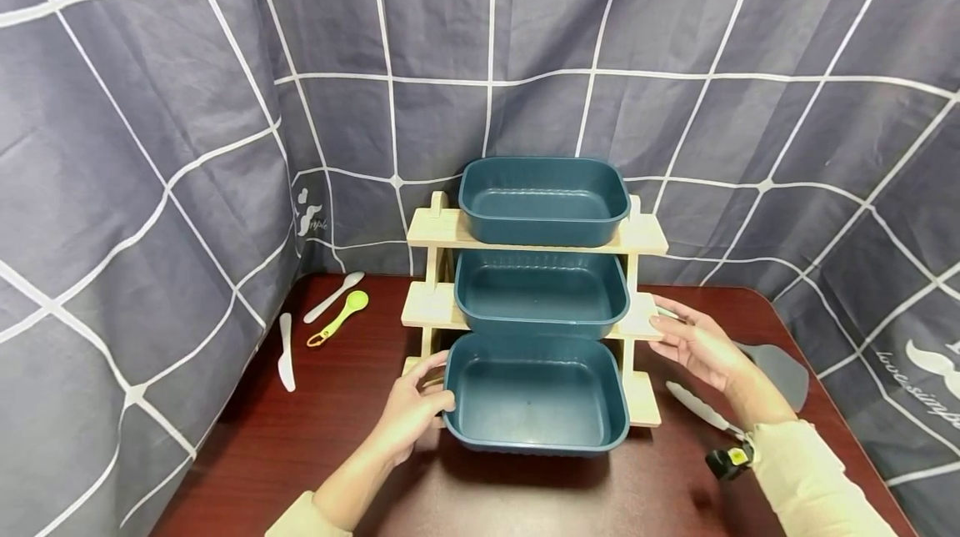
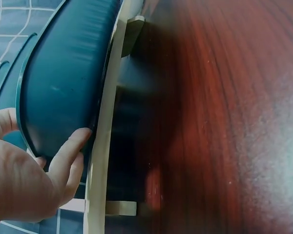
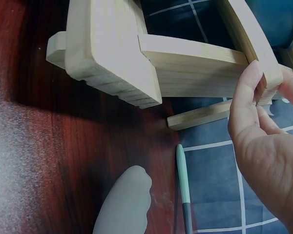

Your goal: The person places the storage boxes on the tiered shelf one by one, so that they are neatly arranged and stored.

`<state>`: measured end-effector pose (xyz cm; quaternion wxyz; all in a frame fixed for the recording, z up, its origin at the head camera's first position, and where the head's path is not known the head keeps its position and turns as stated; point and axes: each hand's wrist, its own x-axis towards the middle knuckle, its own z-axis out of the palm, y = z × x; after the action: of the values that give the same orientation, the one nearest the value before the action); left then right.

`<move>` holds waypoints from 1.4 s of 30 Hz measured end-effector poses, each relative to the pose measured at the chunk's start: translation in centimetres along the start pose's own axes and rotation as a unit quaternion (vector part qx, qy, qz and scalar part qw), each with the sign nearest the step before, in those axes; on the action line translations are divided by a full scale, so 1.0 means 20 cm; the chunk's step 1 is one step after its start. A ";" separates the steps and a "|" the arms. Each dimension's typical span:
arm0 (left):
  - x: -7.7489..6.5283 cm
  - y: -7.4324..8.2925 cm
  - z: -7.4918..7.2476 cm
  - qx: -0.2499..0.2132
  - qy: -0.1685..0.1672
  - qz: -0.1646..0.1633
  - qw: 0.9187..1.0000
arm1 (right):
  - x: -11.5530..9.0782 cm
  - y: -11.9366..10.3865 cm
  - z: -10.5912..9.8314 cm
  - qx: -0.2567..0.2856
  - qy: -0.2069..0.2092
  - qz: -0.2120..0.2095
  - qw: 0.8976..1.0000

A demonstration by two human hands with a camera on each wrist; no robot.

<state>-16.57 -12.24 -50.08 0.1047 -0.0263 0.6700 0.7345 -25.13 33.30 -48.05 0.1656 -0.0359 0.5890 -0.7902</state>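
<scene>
A wooden three-tier stand [image 1: 645, 399] bears three dark teal bins, one on each step: the top bin [image 1: 543, 230], the middle bin [image 1: 540, 326] and the bottom bin [image 1: 536, 404]. My left hand [image 1: 408, 404] grips the left rim of the bottom bin, thumb over the rim and fingers against the outer wall, as the left wrist view confirms. On the other side, my right hand [image 1: 697, 345] pinches the right end of the middle shelf board [image 3: 249, 36] between thumb and fingers. The stand's legs behind the bins are partly hidden.
Left on the red-brown table lie a white spoon [image 1: 333, 299], a lime measuring spoon [image 1: 339, 318] and a small white spreader [image 1: 286, 353]. At right are a grey spatula head [image 1: 780, 370] and a white-handled utensil [image 1: 701, 408]. Grey checked cloth [image 1: 540, 37] hangs behind.
</scene>
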 end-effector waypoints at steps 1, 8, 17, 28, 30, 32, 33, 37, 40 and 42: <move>0.01 0.00 0.00 0.001 0.000 0.001 1.000 | 0.00 0.00 0.00 0.001 0.000 0.000 1.000; 0.07 0.00 0.01 -0.004 -0.002 0.003 1.000 | 0.00 0.00 0.00 0.009 -0.003 -0.001 1.000; 0.12 0.02 -0.01 -0.006 -0.004 0.003 1.000 | 0.00 0.00 0.00 0.007 -0.003 0.001 1.000; 0.11 0.00 -0.03 0.006 0.008 0.021 1.000 | 0.00 -0.02 0.00 -0.017 0.017 0.012 1.000; 0.10 0.01 -0.04 0.017 0.016 0.027 0.999 | 0.00 -0.02 0.00 -0.021 0.018 0.013 1.000; 0.09 0.01 -0.05 0.036 0.027 0.036 0.998 | -0.01 -0.02 0.00 -0.020 0.017 0.010 1.000; 0.08 0.02 -0.05 0.047 0.033 0.042 0.997 | -0.01 -0.02 0.00 -0.020 0.015 0.008 1.000; 0.06 0.06 -0.08 0.080 0.053 0.066 0.993 | -0.02 -0.02 -0.01 -0.022 0.005 -0.005 1.000; 0.05 0.09 -0.11 0.089 0.066 0.080 0.991 | -0.03 -0.02 -0.02 -0.020 -0.004 -0.011 1.000; 0.05 0.11 -0.12 0.092 0.071 0.090 0.989 | -0.04 -0.03 -0.03 -0.014 -0.012 -0.014 1.000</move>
<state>-18.26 -14.78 -48.33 -0.0074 -0.0080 0.7403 0.6722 -24.73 34.15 -47.57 0.1610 -0.0555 0.5974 -0.7836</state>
